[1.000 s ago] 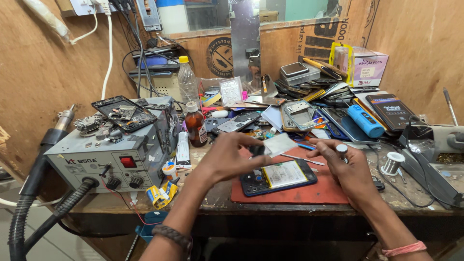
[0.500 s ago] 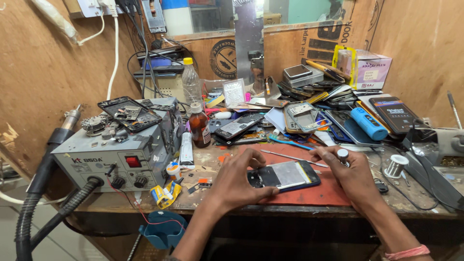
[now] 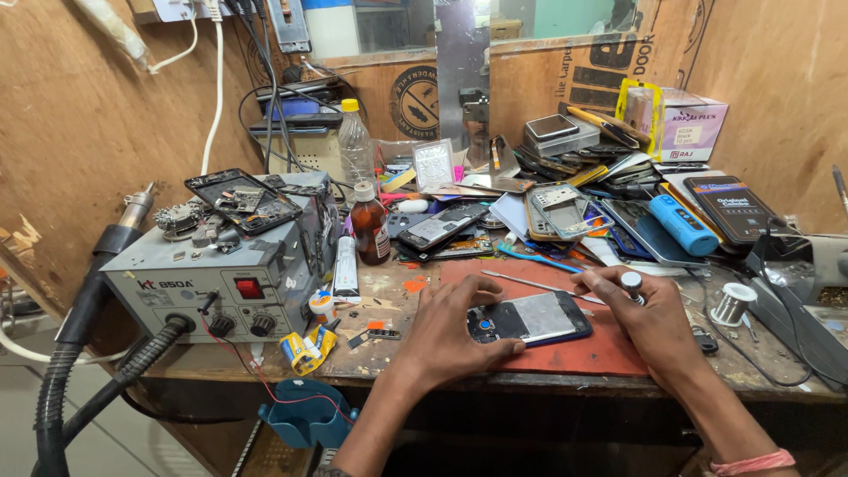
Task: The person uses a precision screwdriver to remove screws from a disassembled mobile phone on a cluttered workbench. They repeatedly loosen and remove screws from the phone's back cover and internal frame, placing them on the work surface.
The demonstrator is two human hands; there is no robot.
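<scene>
The opened phone (image 3: 530, 320) is now lying flat on the red mat (image 3: 565, 353), lower than a second ago, with the left hand (image 3: 450, 331) pressing its left end, fingers spread, while the right hand (image 3: 640, 318) is pinching a small screwdriver (image 3: 631, 284) beside its right end.

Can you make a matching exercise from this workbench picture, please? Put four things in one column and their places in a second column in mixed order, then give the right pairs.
Things:
1. opened phone
2. brown bottle
3. solder spool
4. blue cylinder

Places:
A. on the phone boxes at the back right
B. on the red mat, between the left hand and the right hand
C. right of the right hand, on the bench
D. standing beside the grey rework station

Pairs: 1-B, 2-D, 3-C, 4-A
</scene>
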